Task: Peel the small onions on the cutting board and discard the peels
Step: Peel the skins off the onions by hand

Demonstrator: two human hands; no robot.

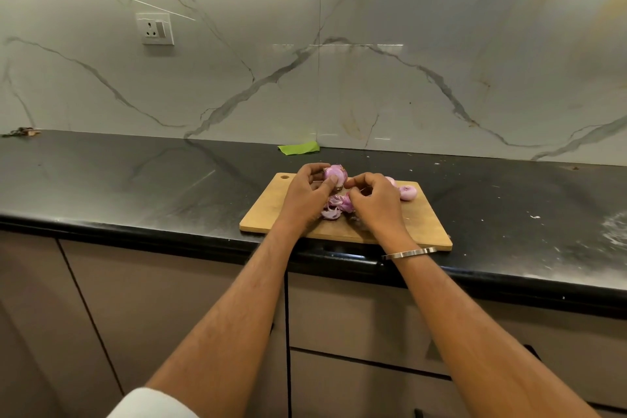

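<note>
A wooden cutting board (420,224) lies on the black counter. My left hand (307,195) holds a small purple onion (334,174) above the board's far edge, thumb pressed on it. My right hand (373,200) is right beside it, fingers pinched at the onion's skin; what sits between the fingertips is too small to tell. A pile of purple peels (336,207) lies on the board between and under my hands. Two more small onions (407,192) rest at the board's far right, one partly hidden behind my right hand.
A green scrap (298,148) lies on the black counter (135,180) by the marble wall. A wall socket (155,29) is up on the left. Small debris sits at the far left (22,132). White specks dust the counter on the right (607,231).
</note>
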